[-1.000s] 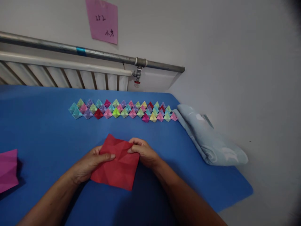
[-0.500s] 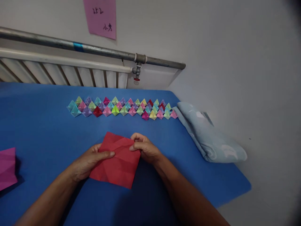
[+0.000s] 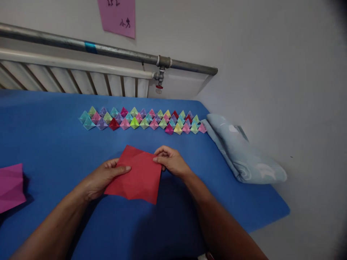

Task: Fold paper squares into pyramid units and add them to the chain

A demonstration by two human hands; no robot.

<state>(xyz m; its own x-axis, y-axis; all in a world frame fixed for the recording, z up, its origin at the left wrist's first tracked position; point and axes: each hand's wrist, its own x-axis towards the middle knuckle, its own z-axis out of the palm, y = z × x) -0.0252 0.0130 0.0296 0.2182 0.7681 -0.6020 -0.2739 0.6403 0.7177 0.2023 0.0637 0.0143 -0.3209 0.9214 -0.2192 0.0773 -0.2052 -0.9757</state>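
Note:
A creased square of red paper (image 3: 138,177) is held between my two hands above the blue tabletop (image 3: 62,151). My left hand (image 3: 104,177) grips its left side, thumb lying across the top face and fingers underneath. At the upper right corner, my right hand (image 3: 171,160) pinches the sheet between thumb and fingers. Beyond the paper, rows of small folded paper pieces (image 3: 135,123) in many colours stand close together. A creased magenta sheet (image 3: 11,188) lies at the left edge, partly out of view.
A folded pale blue cloth (image 3: 244,155) lies at the table's right side, touching the end of the rows. Behind the table are a white radiator (image 3: 78,66), a metal pipe (image 3: 121,52) and a red-handled valve (image 3: 159,86). A pink paper note (image 3: 118,20) hangs on the wall.
My right hand has shifted up and out to the paper's corner. The red sheet looks flatter than before and sits slightly higher in view. The camera view has tilted down a little.

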